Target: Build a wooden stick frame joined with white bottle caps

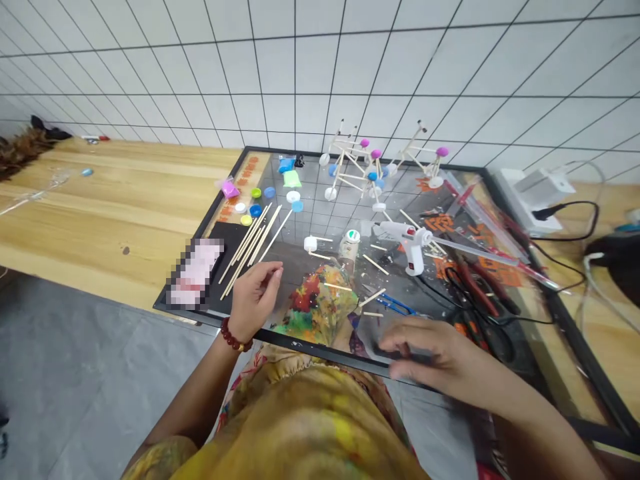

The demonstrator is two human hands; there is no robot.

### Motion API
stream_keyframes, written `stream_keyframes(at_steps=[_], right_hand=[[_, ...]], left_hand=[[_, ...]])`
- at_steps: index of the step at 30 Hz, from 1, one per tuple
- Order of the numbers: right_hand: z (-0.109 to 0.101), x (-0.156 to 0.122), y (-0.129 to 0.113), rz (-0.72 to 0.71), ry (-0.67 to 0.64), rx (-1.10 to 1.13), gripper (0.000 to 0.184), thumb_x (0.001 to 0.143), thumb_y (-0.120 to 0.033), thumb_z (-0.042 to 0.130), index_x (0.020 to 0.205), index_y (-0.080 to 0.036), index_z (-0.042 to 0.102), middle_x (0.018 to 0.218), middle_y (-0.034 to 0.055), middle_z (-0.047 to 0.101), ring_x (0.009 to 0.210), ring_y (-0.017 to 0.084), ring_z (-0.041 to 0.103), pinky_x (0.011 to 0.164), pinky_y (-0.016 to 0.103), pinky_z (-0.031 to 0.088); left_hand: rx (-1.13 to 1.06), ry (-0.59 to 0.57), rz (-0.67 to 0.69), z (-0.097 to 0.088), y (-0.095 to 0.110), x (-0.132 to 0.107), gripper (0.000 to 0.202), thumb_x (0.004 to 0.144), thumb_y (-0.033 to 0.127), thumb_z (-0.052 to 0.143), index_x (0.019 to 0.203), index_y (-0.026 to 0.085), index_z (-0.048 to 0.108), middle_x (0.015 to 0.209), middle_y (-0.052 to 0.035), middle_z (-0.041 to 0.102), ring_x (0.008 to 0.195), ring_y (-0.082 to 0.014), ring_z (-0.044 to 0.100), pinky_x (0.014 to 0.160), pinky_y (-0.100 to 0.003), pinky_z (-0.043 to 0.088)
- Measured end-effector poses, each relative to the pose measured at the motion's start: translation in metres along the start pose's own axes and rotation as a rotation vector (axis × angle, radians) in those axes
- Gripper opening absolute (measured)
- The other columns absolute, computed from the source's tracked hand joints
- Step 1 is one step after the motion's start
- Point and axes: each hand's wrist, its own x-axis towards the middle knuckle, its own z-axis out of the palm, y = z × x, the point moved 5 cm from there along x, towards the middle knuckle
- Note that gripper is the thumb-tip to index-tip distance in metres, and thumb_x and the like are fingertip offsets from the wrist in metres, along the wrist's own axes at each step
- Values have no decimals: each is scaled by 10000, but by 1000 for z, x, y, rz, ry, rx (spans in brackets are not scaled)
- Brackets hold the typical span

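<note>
- Big glass board with a black frame [190, 312] under both hands, lying on a wooden table [100, 213]; near edge of the frame right below both wrists.
- Stick models [360, 167] far past the fingertips, close to the wall.
- White glue gun [413, 243] beyond the right hand, with pliers [475, 293] and cords off to its right (a crowded corner, easy to snag).
- Bundle of long sticks [250, 250] just past the left hand, not touched.
- Left hand [255, 293]: softly curled, thumb near a fingertip, nothing seen in it.
- Right hand [425, 353]: flat and spread low over the glass, blurry, nothing seen in it.
- Short stick [373, 297] just beyond the right fingers.
- Looks like reaching for bits; picking up such thin, flat sticks calls for a careful fingertip pinch.
- Most free room between the two hands.
</note>
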Motion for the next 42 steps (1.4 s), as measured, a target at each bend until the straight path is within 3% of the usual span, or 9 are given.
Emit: stream_keyframes(at_steps=[3, 7, 11, 15, 19, 22, 29, 37, 42], right_hand=[[-3, 11, 17, 104, 121, -183, 208, 1051, -327, 570, 983, -222, 737, 924, 62, 761, 830, 186, 719, 759, 310, 535], [-2, 49, 28, 162, 60, -322, 200, 1038, -256, 565, 973, -199, 746, 913, 71, 749, 838, 209, 708, 767, 324, 508], [-9, 92, 34, 205, 87, -415, 144, 1005, -187, 599, 975, -183, 740, 928, 65, 747, 861, 206, 698, 764, 305, 476], [-9, 123, 47, 271, 123, -417, 190, 1001, -149, 583, 1096, -149, 747, 1048, 105, 760, 934, 213, 719, 800, 307, 501], [2, 136, 64, 298, 121, -372, 258, 975, -185, 644, 1214, -155, 737, 1156, 135, 750, 1085, 264, 721, 908, 369, 547], [10, 140, 74, 277, 129, -329, 297, 958, -203, 673, 1247, -193, 737, 1156, 119, 749, 1110, 278, 719, 945, 405, 565], [15, 137, 85, 157, 256, -321, 171, 992, -226, 595, 993, -230, 766, 941, 75, 732, 894, 252, 725, 789, 373, 576], [15, 131, 81, 12, 449, -224, 134, 998, -206, 579, 949, -223, 702, 952, 68, 760, 928, 241, 739, 826, 381, 577], [12, 130, 81, 21, 475, -156, 101, 993, -203, 597, 973, -233, 691, 898, 37, 775, 859, 214, 745, 766, 356, 572]], left_hand=[[106, -55, 76, 3, 2, 9, 132, 982, 218, 626, 1029, 184, 744, 944, -47, 793, 740, -124, 742, 687, -225, 610], [227, -124, 111, 17, -1, 36, 164, 943, 181, 646, 1078, 198, 738, 971, -48, 789, 774, -152, 742, 718, -275, 624], [314, -294, 204, 38, -2, 71, 450, 847, 157, 715, 1294, 192, 672, 1235, -110, 744, 1130, -269, 717, 995, -449, 619], [313, -478, 234, 62, -9, 87, 645, 770, 6, 595, 1400, 143, 594, 1367, -148, 679, 1258, -285, 661, 1095, -468, 572], [263, -400, 166, 71, -24, 88, 480, 850, 7, 502, 1278, 164, 655, 1263, -117, 730, 1191, -253, 688, 1057, -451, 586], [223, -381, 204, 73, -32, 84, 474, 843, -5, 496, 1253, 160, 668, 1240, -112, 733, 1175, -242, 689, 1049, -449, 588], [229, -438, 264, 79, -37, 76, 512, 843, 32, 561, 1331, 165, 639, 1274, -133, 708, 1193, -262, 670, 1029, -463, 595], [202, -384, 335, 78, -30, 75, 333, 950, 73, 547, 1237, 179, 678, 1187, -107, 748, 1076, -219, 719, 934, -399, 626], [141, -341, 311, 74, -29, 73, 296, 944, 75, 564, 1186, 188, 691, 1148, -93, 752, 1036, -182, 739, 900, -336, 638]])
